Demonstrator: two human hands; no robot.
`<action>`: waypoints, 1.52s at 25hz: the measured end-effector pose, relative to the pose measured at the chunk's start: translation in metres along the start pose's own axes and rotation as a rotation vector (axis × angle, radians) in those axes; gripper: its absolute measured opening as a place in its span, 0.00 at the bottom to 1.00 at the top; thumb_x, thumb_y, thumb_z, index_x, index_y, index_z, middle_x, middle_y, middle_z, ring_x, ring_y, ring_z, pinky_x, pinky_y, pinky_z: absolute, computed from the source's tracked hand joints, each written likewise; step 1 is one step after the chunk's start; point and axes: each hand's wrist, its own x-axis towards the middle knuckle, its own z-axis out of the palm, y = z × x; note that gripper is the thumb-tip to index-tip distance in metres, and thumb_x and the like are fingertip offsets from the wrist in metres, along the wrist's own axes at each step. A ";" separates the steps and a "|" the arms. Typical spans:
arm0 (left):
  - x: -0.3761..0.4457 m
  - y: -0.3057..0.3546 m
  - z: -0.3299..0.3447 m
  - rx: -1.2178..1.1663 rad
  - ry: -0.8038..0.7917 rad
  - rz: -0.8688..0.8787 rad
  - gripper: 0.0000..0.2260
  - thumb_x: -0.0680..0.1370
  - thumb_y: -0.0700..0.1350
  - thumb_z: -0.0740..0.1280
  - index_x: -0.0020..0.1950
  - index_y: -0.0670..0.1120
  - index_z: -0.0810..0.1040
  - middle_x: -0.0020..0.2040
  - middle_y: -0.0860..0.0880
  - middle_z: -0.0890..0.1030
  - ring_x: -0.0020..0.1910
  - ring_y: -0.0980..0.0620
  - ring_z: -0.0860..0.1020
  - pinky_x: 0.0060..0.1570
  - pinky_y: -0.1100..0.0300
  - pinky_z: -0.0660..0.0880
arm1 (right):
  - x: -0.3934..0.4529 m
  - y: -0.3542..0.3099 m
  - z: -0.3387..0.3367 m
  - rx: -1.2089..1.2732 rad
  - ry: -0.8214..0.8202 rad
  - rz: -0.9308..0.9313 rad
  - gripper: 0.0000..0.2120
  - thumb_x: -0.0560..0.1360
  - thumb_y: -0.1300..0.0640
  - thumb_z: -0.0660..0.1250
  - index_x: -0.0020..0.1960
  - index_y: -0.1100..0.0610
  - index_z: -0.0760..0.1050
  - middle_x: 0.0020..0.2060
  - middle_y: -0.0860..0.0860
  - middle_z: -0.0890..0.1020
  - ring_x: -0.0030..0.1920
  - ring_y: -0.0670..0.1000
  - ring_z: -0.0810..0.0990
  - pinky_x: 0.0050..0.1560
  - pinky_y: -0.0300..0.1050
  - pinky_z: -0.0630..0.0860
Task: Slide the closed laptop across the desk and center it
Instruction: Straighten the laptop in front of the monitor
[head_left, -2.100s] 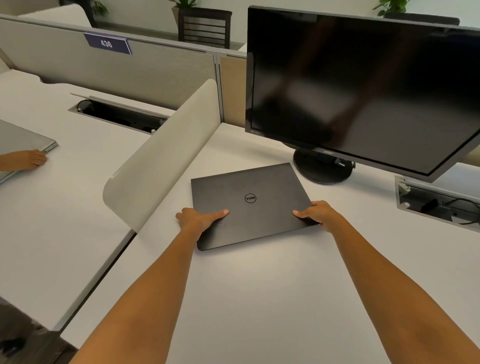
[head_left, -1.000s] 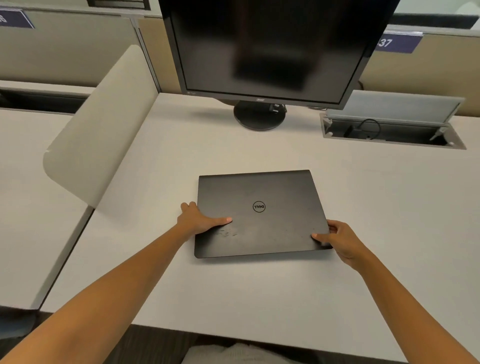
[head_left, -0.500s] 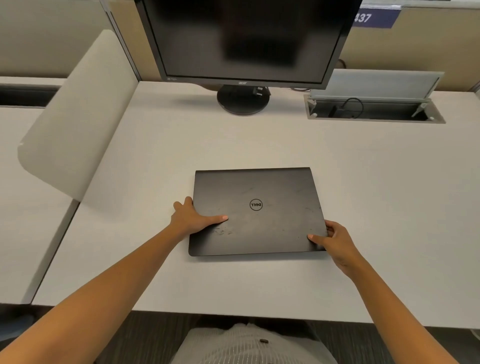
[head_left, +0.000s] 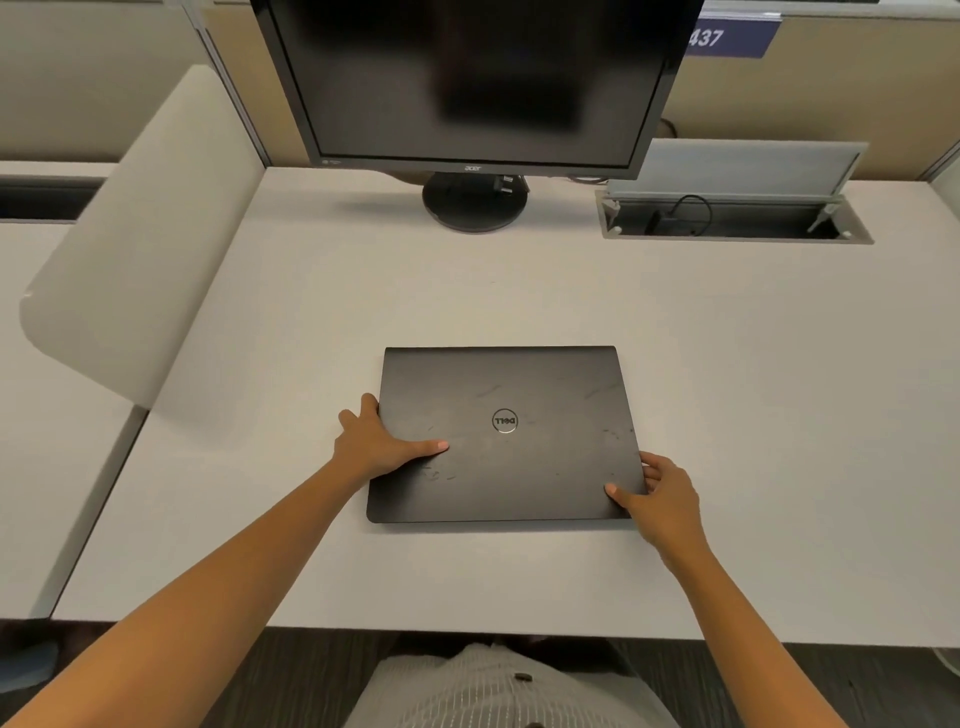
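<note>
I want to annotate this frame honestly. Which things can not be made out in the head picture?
- Black flat monitor: its top is cut off by the picture's upper edge.
- Left hand on the closed black Dell laptop: its fingertips hide under the laptop's left edge.
- Right hand: likewise at the right corner.
- Blue number sign: the monitor hides its left part.
- Open cable tray: contents too small.

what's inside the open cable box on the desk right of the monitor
Inside the cable box a black adapter with a looped black cable shows near its left end. The rest of the recess is dark; its raised lid hides anything behind it.
</note>
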 end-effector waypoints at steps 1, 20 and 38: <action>0.000 -0.002 0.002 -0.011 0.020 0.014 0.47 0.54 0.70 0.81 0.63 0.52 0.64 0.58 0.49 0.65 0.55 0.45 0.72 0.58 0.48 0.75 | 0.002 0.000 -0.001 -0.067 0.000 -0.012 0.32 0.68 0.58 0.79 0.69 0.60 0.73 0.61 0.57 0.80 0.58 0.56 0.79 0.57 0.47 0.75; 0.012 -0.031 0.025 -0.435 0.166 0.353 0.54 0.61 0.62 0.83 0.81 0.56 0.60 0.76 0.60 0.67 0.69 0.62 0.68 0.67 0.62 0.66 | 0.052 -0.007 0.014 0.032 -0.087 -0.275 0.48 0.66 0.40 0.77 0.79 0.45 0.57 0.68 0.35 0.66 0.66 0.37 0.66 0.61 0.32 0.64; -0.015 -0.038 0.037 -0.393 0.169 0.383 0.51 0.65 0.58 0.82 0.82 0.54 0.58 0.78 0.58 0.65 0.71 0.62 0.65 0.68 0.64 0.63 | 0.027 0.016 0.009 0.007 -0.039 -0.262 0.48 0.68 0.44 0.77 0.80 0.48 0.56 0.77 0.46 0.65 0.74 0.51 0.66 0.66 0.40 0.64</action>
